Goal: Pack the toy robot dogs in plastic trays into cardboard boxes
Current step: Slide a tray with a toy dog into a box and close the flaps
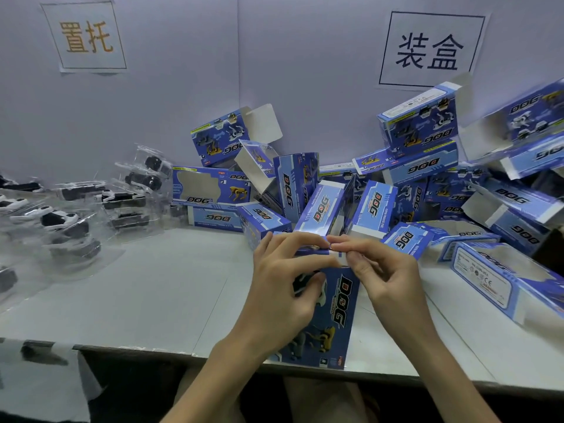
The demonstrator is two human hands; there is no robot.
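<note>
Cardboard box (338, 315), one, at worktop (152, 285) edge: left grip (283, 288) curls round body, steadying it; right grip (387, 276) pinches end flap (341, 258), apparently for closing.

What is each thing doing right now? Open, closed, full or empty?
held box, toy dog showing in its window, far end not yet shut.
left hand, grips the held box.
right hand, pinches its end flap.
trayed dogs, heaped at left, unboxed.
box pile, jumbled, many with open ends.
</note>
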